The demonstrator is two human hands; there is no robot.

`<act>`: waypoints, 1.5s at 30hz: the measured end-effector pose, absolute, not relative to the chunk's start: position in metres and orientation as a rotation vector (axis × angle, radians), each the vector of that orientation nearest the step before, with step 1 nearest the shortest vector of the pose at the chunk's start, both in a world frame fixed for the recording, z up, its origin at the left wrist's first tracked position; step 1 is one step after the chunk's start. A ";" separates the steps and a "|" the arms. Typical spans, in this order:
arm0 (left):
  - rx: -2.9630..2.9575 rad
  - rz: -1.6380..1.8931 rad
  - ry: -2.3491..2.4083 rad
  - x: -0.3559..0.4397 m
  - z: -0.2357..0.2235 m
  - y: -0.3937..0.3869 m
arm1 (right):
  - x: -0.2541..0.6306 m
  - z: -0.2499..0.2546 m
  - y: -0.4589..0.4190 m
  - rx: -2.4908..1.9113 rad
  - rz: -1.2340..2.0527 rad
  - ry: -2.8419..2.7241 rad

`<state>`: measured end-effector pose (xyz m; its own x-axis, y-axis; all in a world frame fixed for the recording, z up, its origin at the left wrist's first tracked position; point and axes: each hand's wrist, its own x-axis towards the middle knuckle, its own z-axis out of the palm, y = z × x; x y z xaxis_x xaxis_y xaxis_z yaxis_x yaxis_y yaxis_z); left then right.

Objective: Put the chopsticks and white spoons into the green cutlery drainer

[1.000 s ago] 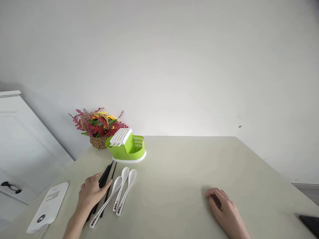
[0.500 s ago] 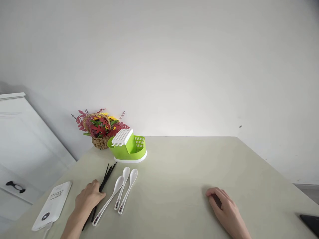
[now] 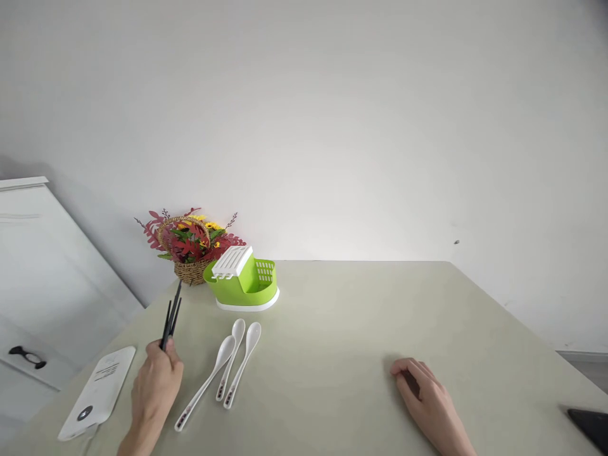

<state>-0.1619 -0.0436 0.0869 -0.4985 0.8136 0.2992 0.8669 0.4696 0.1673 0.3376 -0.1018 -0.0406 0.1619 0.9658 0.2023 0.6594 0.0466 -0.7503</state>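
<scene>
My left hand (image 3: 156, 383) is closed around a bundle of black chopsticks (image 3: 171, 320), whose thin ends point up and away from me, raised off the table. Just right of that hand lie three white spoons (image 3: 244, 364) with patterned handle ends, bowls facing away; one handle (image 3: 202, 389) slants nearest to the hand. Farther back stands a green caddy (image 3: 230, 291) with a white slotted top and white base. On the right, my right hand (image 3: 425, 392) rests on the table, fingers curled in toward the thumb, with nothing seen in it.
A wicker basket of artificial flowers (image 3: 190, 272) stands behind the caddy, touching or close to it. A white power bank-like device (image 3: 99, 392) with a cable lies at the left edge. A black object (image 3: 589, 425) lies at the right edge. A white cabinet (image 3: 52, 272) stands left of the table.
My left hand has lifted the chopsticks off the table, moving slightly left and turning them more upright. The spoons, the caddy and my right hand have stayed in place.
</scene>
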 end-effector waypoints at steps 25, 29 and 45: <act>-2.388 -0.353 -1.601 0.067 -0.008 -0.084 | 0.338 -0.039 -0.101 -1.658 0.510 -1.580; -2.379 -0.523 -1.544 0.054 -0.012 -0.088 | 0.338 -0.037 -0.102 -1.669 0.517 -1.574; -1.840 -0.432 -2.229 -0.096 0.028 -0.056 | 0.339 -0.040 -0.102 -1.675 0.502 -1.586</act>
<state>-0.0959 -0.0557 0.0284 -0.1925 0.9169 0.3496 0.9811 0.1732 0.0861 0.3394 -0.1022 -0.0397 0.1507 0.9650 0.2146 0.6655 0.0615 -0.7438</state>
